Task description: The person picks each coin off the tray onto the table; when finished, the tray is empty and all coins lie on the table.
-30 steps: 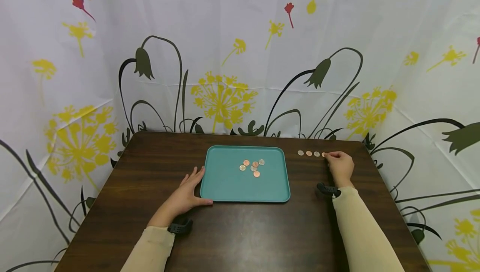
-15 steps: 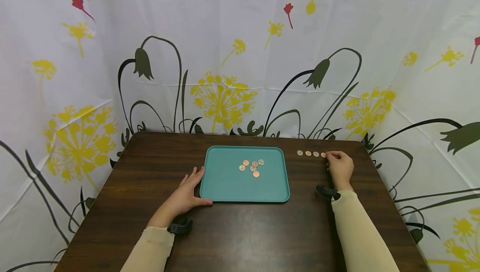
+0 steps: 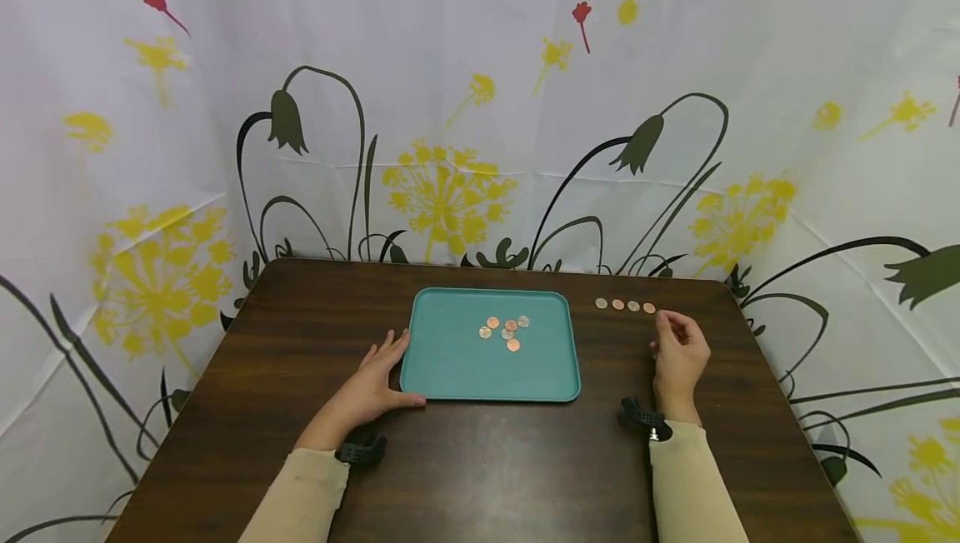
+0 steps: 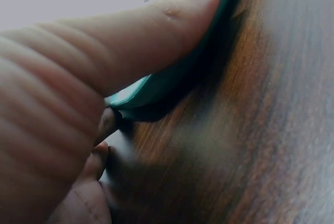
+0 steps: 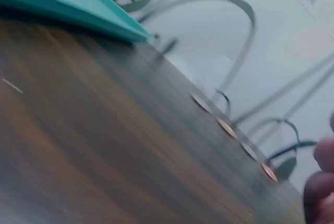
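Observation:
A teal tray (image 3: pixel 450 372) lies on the dark wooden table, with several copper and silver coins grouped on it right of its middle. My left hand (image 3: pixel 363 396) is spread round the tray's near left corner, fingers at the left edge and the thumb (image 4: pixel 156 31) along the front edge. Right of the tray, several coins lie in a row, alternating silver and copper, spaced slightly apart. The copper coin (image 3: pixel 648 308) at the right end is closest to my right hand (image 3: pixel 681 360), whose fingers are loosely curled just in front of it, with no coin showing in them.
The brown table (image 3: pixel 525 468) reaches back to a white curtain (image 3: pixel 480 18) printed with flowers, which hangs along its far edge and both sides. The coin row lies close to that far edge.
My right hand has let go of the copper coin at the row's end and drawn back toward me, leaving the coin in full view. The left hand and tray stay put.

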Demonstrator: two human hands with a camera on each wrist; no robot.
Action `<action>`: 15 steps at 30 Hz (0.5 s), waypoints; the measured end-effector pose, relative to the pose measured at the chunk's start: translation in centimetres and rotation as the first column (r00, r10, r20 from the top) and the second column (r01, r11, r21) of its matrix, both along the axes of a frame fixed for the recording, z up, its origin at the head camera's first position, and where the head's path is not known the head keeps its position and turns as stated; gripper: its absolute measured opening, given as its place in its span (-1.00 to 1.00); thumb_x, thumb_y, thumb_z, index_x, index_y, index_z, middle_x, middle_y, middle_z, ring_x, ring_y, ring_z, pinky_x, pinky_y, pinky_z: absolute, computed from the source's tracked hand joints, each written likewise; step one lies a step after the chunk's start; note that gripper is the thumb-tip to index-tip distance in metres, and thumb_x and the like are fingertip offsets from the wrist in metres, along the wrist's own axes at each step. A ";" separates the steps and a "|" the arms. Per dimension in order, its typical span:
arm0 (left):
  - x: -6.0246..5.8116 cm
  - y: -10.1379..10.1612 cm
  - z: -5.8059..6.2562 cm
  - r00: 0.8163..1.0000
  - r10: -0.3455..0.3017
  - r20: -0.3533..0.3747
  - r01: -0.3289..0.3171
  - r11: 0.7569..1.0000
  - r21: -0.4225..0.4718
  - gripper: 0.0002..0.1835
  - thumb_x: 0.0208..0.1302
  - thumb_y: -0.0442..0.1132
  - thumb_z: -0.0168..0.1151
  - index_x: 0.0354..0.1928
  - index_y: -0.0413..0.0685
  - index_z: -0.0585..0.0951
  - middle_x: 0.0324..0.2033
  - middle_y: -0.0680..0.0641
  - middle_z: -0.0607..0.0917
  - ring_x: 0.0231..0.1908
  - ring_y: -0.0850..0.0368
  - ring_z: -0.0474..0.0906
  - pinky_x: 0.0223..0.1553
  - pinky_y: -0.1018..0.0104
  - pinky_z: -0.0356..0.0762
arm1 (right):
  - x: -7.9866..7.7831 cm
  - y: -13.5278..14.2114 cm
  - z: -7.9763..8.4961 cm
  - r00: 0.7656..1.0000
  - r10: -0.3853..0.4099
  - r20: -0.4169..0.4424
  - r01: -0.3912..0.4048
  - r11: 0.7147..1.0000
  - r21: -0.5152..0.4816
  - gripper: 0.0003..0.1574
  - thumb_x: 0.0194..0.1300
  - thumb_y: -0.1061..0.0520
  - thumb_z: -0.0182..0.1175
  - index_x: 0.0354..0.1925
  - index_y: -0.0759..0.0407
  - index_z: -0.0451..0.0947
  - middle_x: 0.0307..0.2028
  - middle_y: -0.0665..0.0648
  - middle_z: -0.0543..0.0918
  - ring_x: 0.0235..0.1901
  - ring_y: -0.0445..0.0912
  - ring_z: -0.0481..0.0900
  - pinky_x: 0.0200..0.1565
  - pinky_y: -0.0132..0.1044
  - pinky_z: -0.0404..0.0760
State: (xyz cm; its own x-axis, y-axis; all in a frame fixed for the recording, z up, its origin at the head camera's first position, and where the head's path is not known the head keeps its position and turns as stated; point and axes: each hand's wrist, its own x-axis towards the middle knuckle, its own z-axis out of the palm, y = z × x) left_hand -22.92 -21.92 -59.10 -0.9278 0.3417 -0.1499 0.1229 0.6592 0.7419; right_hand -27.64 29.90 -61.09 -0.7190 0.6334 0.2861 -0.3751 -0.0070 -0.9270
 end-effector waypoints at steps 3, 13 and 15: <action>0.0 0.0 0.1 1.000 0.000 -0.002 0.000 1.000 -0.005 0.38 0.17 0.12 0.70 0.79 -0.10 -0.05 0.77 -0.28 -0.13 0.76 -0.37 -0.37 0.66 -0.51 -0.32 | 0.2 -2.3 0.8 0.992 0.122 -0.019 -0.123 0.992 -0.011 -0.59 0.47 0.21 0.44 0.00 0.61 0.64 -0.41 -0.02 0.68 -0.69 -0.25 0.50 -0.65 -0.49 0.47; 0.0 -0.1 0.2 1.000 0.008 0.006 -0.008 1.000 -0.016 0.38 0.15 0.15 0.70 0.79 -0.04 -0.03 0.77 -0.27 -0.14 0.74 -0.45 -0.40 0.63 -0.58 -0.25 | -0.6 -11.3 5.0 0.779 0.435 0.451 -0.593 0.743 0.308 -0.74 0.53 0.04 0.42 0.01 0.20 0.77 -0.35 0.10 0.70 -0.47 0.06 0.68 -0.55 -0.27 0.60; 0.1 0.0 0.2 1.000 0.011 0.013 -0.010 1.000 -0.014 0.38 0.16 0.16 0.69 0.80 -0.02 -0.04 0.77 -0.28 -0.16 0.73 -0.49 -0.41 0.61 -0.61 -0.23 | -0.6 -12.8 4.7 0.777 0.375 0.506 -0.606 0.663 0.439 -0.80 0.50 0.06 0.44 -0.02 0.12 0.80 -0.32 0.12 0.73 -0.44 0.06 0.67 -0.49 -0.24 0.62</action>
State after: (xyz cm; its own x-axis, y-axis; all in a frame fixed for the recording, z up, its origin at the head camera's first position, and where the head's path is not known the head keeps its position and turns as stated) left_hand -22.85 -21.89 -58.93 -0.9292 0.3298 -0.1668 0.1061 0.6705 0.7343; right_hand -28.27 17.09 -56.42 -0.9913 -0.0348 0.1271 -0.1290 0.4552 -0.8810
